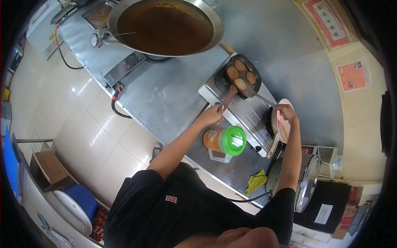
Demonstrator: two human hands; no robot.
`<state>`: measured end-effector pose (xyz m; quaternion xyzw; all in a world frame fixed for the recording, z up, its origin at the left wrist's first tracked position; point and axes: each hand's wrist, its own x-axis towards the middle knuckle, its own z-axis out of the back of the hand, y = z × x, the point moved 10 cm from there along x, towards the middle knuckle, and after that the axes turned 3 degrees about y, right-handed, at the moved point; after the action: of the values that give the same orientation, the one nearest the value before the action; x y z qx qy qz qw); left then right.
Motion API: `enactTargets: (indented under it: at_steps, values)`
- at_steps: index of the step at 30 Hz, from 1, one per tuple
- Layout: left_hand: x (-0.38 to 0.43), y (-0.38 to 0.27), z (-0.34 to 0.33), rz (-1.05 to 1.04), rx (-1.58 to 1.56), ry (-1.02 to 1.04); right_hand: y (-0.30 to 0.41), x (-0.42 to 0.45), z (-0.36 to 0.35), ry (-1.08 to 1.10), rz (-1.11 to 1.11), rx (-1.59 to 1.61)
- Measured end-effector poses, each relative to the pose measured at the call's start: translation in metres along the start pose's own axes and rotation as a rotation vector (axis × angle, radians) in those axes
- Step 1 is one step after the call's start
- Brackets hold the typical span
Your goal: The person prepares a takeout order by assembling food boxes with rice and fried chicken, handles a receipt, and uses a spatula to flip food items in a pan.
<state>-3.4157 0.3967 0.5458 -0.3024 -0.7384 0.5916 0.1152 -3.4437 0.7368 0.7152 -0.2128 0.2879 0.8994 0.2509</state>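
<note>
My left hand (212, 114) grips the brown handle (228, 98) of a dark frying pan (255, 73) on the far burner of a two-burner gas stove (245, 114). Several browned patties (232, 73) lie in that pan. In my right hand (287, 112) is a slotted metal spatula (262, 98); its blade is at the edge of the nearest patty (240, 84), though whether it is underneath I cannot tell. Below my right hand, a second, light-coloured pan (274, 124) sits on the near burner with a pink dish (284, 104) over it, partly hidden by my hand and forearm.
A pitcher with a green lid (232, 140) stands against the stove's front side. A big wok of brown liquid (167, 28) rests on another burner (125, 68) at the far left. Near my right arm are a yellow-green cloth (256, 181) and a large pot with a glass lid (308, 183).
</note>
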Motion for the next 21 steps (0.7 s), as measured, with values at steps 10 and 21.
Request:
enactTargets:
  at_steps: [10,21]
  values:
    - [0.002,0.007,0.000,0.045,-0.001,-0.006,-0.037,-0.018,-0.071,-0.019,-0.017,0.625]
    - [-0.002,0.015,0.002,0.048,0.021,-0.002,0.062,-0.090,-0.038,-0.687,0.293,-0.497]
